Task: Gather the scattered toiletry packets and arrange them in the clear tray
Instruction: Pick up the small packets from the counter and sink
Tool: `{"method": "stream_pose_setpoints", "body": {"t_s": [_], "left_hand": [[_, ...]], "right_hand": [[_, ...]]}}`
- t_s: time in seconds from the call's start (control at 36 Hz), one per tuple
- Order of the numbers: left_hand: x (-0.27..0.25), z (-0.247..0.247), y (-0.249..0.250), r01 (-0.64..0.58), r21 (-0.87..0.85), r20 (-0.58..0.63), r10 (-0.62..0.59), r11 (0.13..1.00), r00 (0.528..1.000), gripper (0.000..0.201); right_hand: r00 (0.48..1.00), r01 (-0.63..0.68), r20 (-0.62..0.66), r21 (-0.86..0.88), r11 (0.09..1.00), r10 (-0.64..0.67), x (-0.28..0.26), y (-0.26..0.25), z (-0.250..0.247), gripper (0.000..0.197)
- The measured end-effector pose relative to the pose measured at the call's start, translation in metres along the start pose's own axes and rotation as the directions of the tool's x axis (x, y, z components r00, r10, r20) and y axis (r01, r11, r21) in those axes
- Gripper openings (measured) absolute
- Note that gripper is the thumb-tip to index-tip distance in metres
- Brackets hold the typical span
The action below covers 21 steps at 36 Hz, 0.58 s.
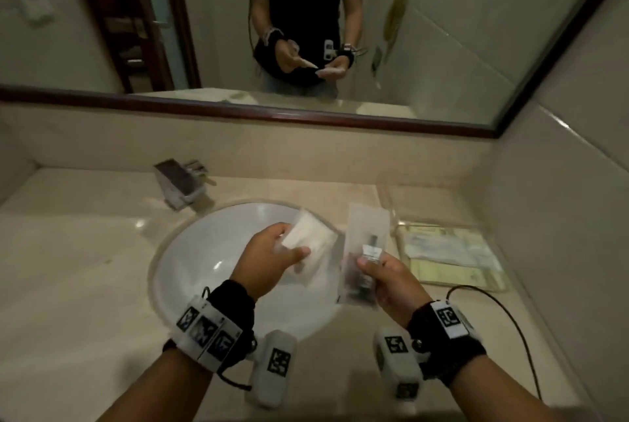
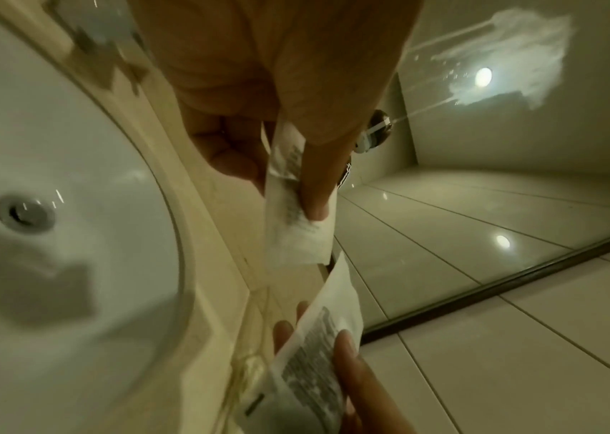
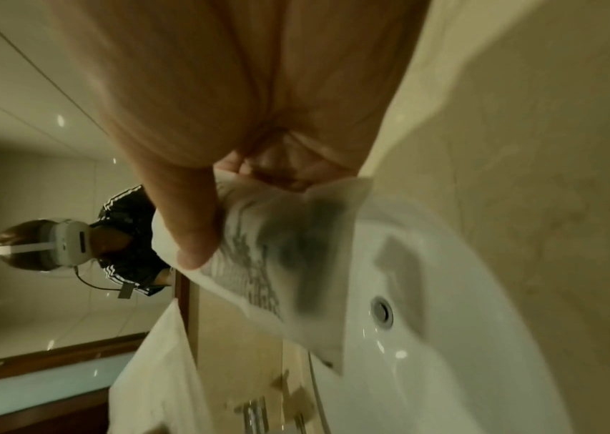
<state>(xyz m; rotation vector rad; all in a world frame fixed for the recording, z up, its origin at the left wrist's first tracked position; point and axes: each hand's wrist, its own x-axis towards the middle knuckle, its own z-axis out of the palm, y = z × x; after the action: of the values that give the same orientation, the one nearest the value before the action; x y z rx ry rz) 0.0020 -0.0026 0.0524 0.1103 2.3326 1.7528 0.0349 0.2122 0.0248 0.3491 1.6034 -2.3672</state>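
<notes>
Over the sink, my left hand (image 1: 292, 242) pinches a small white packet (image 1: 308, 238) between thumb and fingers; the left wrist view shows the same packet (image 2: 297, 235) edge-on. To its right, my right hand (image 1: 370, 265) holds a longer translucent packet (image 1: 367, 234) with a dark item inside, thumb on its front. The right wrist view shows that thumb (image 3: 192, 235) pressed on the printed packet (image 3: 281, 264). The clear tray (image 1: 422, 207) sits on the counter right of the sink, with flat pale packets (image 1: 446, 248) lying in its near half. Both hands are left of the tray.
The white sink basin (image 1: 211, 251) lies under both hands, with the faucet (image 1: 180, 183) behind it at the left. A black cable (image 1: 503, 312) runs over the counter near the tray's front. A tiled wall bounds the counter on the right, a mirror (image 1: 306, 30) at the back.
</notes>
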Motion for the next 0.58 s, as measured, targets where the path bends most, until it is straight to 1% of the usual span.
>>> {"method": "stream_pose_setpoints", "body": {"t_s": [0.11, 0.19, 0.28, 0.42, 0.5, 0.58], "left_hand": [[0.011, 0.072, 0.020, -0.004, -0.054, -0.001, 0.004, 0.999, 1.000, 0.005], [0.019, 0.119, 0.031, 0.006, -0.078, 0.010, -0.005, 0.997, 1.000, 0.007], [0.024, 0.156, 0.041, 0.013, -0.097, 0.035, -0.009, 0.995, 0.999, 0.010], [0.034, 0.194, 0.048, 0.051, -0.084, 0.063, -0.046, 0.995, 0.997, 0.008], [0.041, 0.207, 0.049, 0.076, -0.070, 0.075, -0.071, 0.995, 0.995, 0.011], [0.050, 0.213, 0.049, 0.097, -0.051, 0.086, -0.092, 0.994, 0.992, 0.016]], "right_hand": [[0.998, 0.040, -0.046, -0.010, 0.999, -0.040, -0.015, -0.022, -0.058, 0.015], [0.995, 0.052, -0.086, -0.016, 0.999, -0.053, -0.026, -0.038, -0.095, 0.014], [0.991, 0.053, -0.123, -0.017, 0.998, -0.055, -0.036, -0.050, -0.127, 0.014], [0.989, 0.055, -0.133, -0.037, 0.998, -0.060, -0.048, -0.064, -0.161, 0.015], [0.985, 0.066, -0.155, -0.035, 0.997, -0.070, -0.051, -0.066, -0.174, 0.013], [0.975, 0.066, -0.210, -0.059, 0.996, -0.077, -0.048, -0.064, -0.185, 0.013]]}}
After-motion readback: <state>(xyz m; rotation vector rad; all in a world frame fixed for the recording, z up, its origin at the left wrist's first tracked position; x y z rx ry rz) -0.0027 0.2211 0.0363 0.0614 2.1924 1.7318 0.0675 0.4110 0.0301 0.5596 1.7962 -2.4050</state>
